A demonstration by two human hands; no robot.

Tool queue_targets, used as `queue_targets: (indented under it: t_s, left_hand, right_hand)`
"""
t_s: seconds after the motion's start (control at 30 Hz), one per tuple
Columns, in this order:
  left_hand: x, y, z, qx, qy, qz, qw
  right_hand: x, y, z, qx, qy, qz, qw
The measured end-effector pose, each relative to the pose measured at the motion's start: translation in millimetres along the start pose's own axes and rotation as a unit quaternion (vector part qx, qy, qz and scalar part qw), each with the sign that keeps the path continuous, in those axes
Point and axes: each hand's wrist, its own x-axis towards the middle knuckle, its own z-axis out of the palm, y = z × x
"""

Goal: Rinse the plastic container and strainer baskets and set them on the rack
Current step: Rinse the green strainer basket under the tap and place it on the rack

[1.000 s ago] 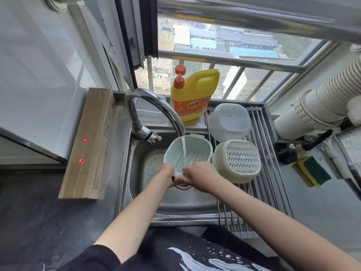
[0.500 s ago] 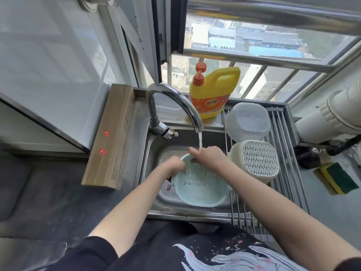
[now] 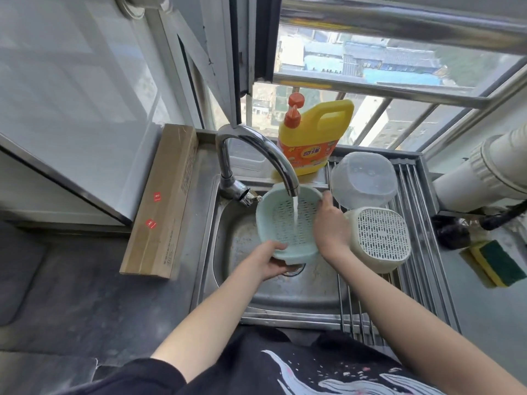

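Observation:
A pale green strainer basket (image 3: 281, 223) is held over the sink (image 3: 239, 275) under the running tap (image 3: 256, 155), open side facing me, with water falling into it. My left hand (image 3: 269, 260) grips its near lower rim. My right hand (image 3: 330, 223) holds its right rim. On the rack (image 3: 422, 269) to the right, a clear plastic container (image 3: 363, 179) lies upside down at the back. A cream strainer basket (image 3: 379, 242) lies upside down in front of it.
A yellow detergent bottle (image 3: 310, 138) stands behind the sink at the window. A long cardboard box (image 3: 162, 203) lies along the sink's left edge. A yellow-green sponge (image 3: 494, 263) sits on the counter at the right, near a white ribbed duct (image 3: 484, 172).
The green strainer has been turned and raised under the tap. My left hand moved to its lower rim and my right hand to its right rim.

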Motion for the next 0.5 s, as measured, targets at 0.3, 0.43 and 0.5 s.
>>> queue_targets:
  t_s: [0.3, 0.43, 0.5]
  left_hand:
    - [8, 22, 24, 0.038, 0.024, 0.068, 0.997]
    - [17, 23, 25, 0.124, 0.097, 0.133, 0.978]
    - [18, 24, 26, 0.203, 0.142, 0.180, 0.952]
  right_hand:
    - [-28, 26, 3, 0.287, 0.028, 0.123, 0.950]
    - [-22, 25, -7, 0.219, 0.054, 0.065, 0.972]
    - [-14, 24, -17, 0.183, 0.084, 0.009, 0.980]
